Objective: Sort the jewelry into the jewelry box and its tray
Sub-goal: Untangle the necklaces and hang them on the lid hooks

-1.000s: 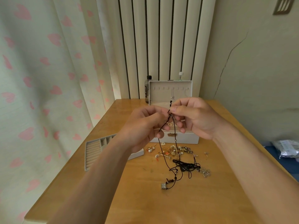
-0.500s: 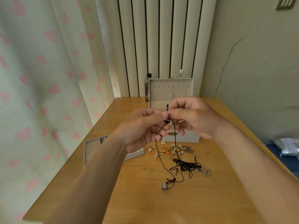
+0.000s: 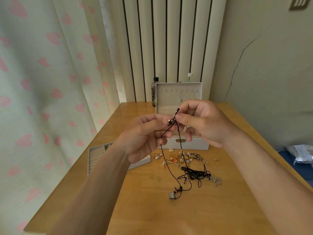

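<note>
Black cord necklace (image 3: 169, 168), silver pendant (image 3: 171, 195)

The table (image 3: 186, 217) is bare from its near edge up to a small pendant (image 3: 171, 195) lying on it. From there a black cord (image 3: 166, 164) rises in a loop across the way to the open jewelry box (image 3: 194, 145) at the far edge. Loose jewelry (image 3: 183, 157) and tangled cords (image 3: 196, 173) crowd the wood just before the box. The tray (image 3: 97, 155) takes the left edge; the right edge is bare.
</note>
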